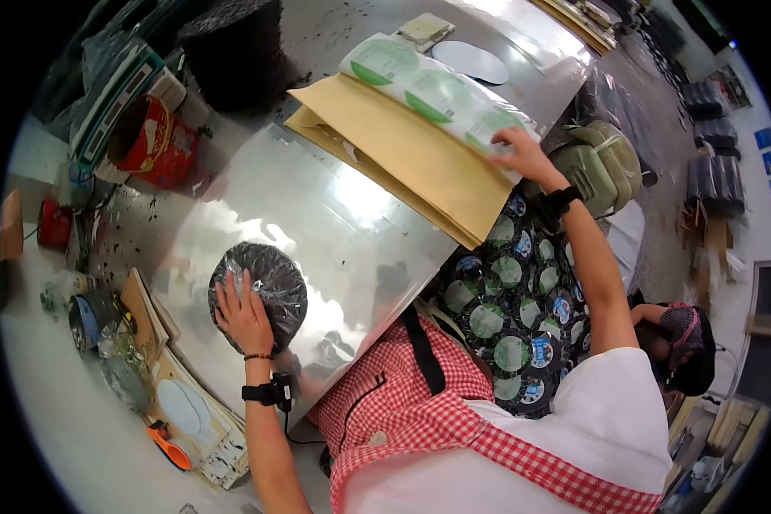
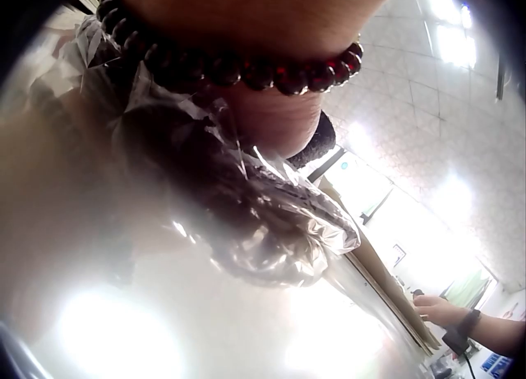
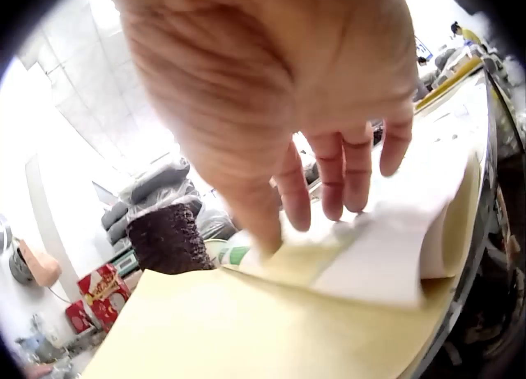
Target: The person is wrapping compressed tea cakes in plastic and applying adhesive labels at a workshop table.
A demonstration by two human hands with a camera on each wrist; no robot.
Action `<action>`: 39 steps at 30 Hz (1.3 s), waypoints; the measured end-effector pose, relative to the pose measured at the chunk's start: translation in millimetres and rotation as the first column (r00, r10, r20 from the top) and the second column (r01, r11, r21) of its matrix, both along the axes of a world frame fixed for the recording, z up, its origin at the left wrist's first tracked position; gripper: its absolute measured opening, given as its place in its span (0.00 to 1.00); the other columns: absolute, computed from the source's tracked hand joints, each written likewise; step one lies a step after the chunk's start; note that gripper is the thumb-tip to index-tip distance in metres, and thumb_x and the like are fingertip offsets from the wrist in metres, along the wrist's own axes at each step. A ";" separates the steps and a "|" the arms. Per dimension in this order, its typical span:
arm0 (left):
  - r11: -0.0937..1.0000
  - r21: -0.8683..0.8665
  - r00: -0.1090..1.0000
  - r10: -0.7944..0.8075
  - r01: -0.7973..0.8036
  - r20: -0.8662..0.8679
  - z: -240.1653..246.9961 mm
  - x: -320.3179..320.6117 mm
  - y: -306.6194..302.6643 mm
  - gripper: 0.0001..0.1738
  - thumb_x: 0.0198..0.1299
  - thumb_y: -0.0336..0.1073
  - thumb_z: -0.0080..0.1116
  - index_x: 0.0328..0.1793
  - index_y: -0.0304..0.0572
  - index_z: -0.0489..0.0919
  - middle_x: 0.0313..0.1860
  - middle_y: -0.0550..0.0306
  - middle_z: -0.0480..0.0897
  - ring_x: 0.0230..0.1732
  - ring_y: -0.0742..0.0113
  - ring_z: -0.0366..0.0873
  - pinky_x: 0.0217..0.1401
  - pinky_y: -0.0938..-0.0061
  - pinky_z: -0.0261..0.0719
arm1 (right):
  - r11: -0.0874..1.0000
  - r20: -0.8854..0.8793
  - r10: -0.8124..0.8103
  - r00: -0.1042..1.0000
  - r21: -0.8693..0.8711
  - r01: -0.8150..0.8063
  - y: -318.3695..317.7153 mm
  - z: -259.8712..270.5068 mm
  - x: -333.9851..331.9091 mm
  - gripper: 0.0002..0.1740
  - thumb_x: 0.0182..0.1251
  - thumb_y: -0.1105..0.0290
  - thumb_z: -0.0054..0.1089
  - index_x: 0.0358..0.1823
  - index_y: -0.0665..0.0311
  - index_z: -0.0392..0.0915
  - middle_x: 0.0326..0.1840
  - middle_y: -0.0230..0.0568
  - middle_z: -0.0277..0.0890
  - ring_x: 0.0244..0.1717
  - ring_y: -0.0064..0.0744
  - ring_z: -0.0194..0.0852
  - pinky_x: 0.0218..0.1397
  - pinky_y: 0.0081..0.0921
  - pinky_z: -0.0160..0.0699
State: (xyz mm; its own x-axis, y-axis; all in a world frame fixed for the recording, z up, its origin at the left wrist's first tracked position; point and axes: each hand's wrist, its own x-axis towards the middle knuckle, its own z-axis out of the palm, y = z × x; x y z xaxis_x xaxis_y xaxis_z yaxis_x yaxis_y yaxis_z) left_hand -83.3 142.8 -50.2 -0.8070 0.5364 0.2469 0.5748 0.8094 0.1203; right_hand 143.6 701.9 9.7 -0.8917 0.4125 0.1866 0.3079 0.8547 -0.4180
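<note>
Plastic-wrapped dark disc (image 1: 265, 278) lay near the shiny worktop's (image 1: 334, 223) front edge, with the left hand (image 1: 244, 315) pressed flat on it, grip wide. The right hand (image 1: 522, 154), grip loose, touched green-printed sheets (image 1: 424, 86) atop yellow paper (image 1: 403, 163) at the far edge. Bare metal lay between, and a red can (image 1: 150, 141) stood well aside.

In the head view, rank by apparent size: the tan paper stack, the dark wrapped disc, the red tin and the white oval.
1. tan paper stack, clearly the largest.
2. dark wrapped disc, only slightly larger than the tin; too close to be sure.
3. red tin.
4. white oval, the smallest, though it lies farthest from the camera.
</note>
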 end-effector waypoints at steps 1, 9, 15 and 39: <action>1.000 0.001 1.000 -0.005 0.005 -0.003 1.0 0.0 1.0 0.24 0.74 0.48 0.35 0.74 0.69 0.68 0.79 0.64 0.59 0.80 0.52 0.49 0.73 0.40 0.47 | 0.978 -0.013 -0.157 0.988 -0.139 0.154 8.3 4.9 -1.7 0.15 0.60 0.58 0.64 0.41 0.63 0.82 0.37 0.41 0.81 0.39 0.38 0.79 0.47 0.31 0.77; 0.987 0.142 0.996 0.066 -0.073 0.058 6.1 2.5 -1.5 0.35 0.69 0.44 0.46 0.79 0.43 0.53 0.77 0.56 0.62 0.79 0.58 0.53 0.76 0.46 0.40 | 0.535 -0.396 -0.812 0.429 -0.799 0.274 257.3 17.0 151.0 0.12 0.70 0.73 0.55 0.50 0.72 0.77 0.34 0.40 0.78 0.31 0.27 0.75 0.31 0.16 0.74; 0.980 0.178 0.996 0.092 -0.092 0.006 11.1 4.2 1.1 0.29 0.70 0.46 0.46 0.74 0.44 0.65 0.78 0.47 0.57 0.77 0.49 0.55 0.75 0.44 0.45 | 0.867 -0.392 -0.349 0.851 -0.479 0.135 -99.1 60.0 -49.3 0.16 0.70 0.71 0.55 0.53 0.76 0.74 0.52 0.46 0.79 0.49 0.35 0.77 0.54 0.31 0.76; 0.950 0.227 0.968 0.178 -0.216 0.175 4.6 36.0 6.5 0.33 0.63 0.53 0.52 0.73 0.50 0.66 0.76 0.53 0.63 0.77 0.58 0.56 0.79 0.55 0.40 | 0.535 -0.009 0.831 0.556 -0.259 -0.804 -387.2 35.5 -211.4 0.30 0.73 0.53 0.46 0.67 0.68 0.66 0.74 0.53 0.58 0.74 0.49 0.56 0.73 0.45 0.52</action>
State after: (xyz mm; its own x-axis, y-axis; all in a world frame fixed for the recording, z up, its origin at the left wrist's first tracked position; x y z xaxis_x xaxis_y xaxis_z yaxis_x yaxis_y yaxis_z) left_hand -47.3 149.3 -45.6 -0.9283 0.3017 0.2172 0.3666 0.8402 0.3997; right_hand -67.8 314.8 45.1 -0.8667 -0.4922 0.0815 -0.4282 0.6499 -0.6280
